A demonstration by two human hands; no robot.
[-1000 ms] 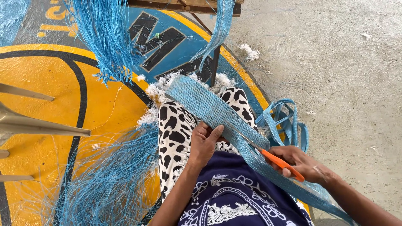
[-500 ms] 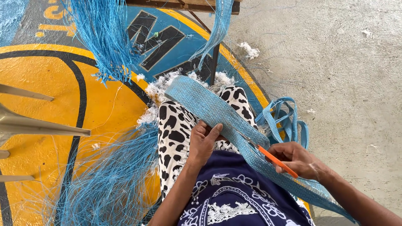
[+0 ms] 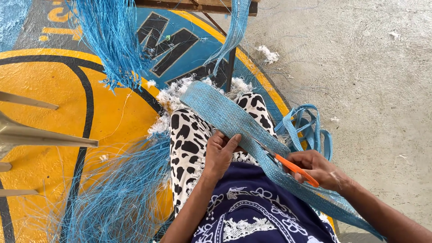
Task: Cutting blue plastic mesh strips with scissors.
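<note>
Two hands, left hand (image 3: 221, 153) pinning blue strap (image 3: 234, 119), right hand (image 3: 317, 168) gripping orange scissors (image 3: 297, 170)

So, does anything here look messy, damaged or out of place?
Yes. Loose blue fibres lie in a tangled heap on the painted floor beside the person's left leg, and white fluff is scattered nearby. The blue woven strap across the lap is frayed at its far end, and more strap lies coiled untidily.
</note>
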